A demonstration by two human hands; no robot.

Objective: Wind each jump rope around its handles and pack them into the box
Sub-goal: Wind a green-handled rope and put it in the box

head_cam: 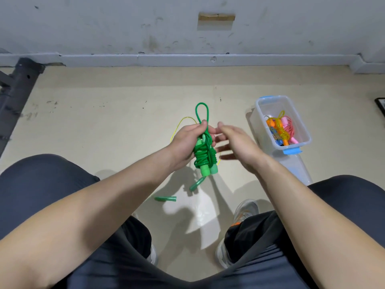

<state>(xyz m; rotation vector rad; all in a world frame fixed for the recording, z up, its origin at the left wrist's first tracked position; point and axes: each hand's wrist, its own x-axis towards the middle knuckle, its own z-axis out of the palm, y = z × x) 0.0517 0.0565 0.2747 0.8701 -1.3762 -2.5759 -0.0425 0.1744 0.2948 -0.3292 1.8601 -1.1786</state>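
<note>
1. Evidently I was at the winding step: the left hand (183, 142) gripped the green jump rope (205, 157), coiled round its handles, one loop (201, 111) standing free above its grip.
2. The right hand (237, 140) hovered just beside it, fingers (223, 126) spread, holding nothing.
3. Next, I judged, that loop needed tucking, then the bundle carried right to the clear box (306, 132), which already held wound ropes (280, 130).

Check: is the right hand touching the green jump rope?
Cannot tell. Head view: the right hand has blurred fingertips beside the green jump rope that the left hand grips; neither contact nor gap shows plainly.
</note>
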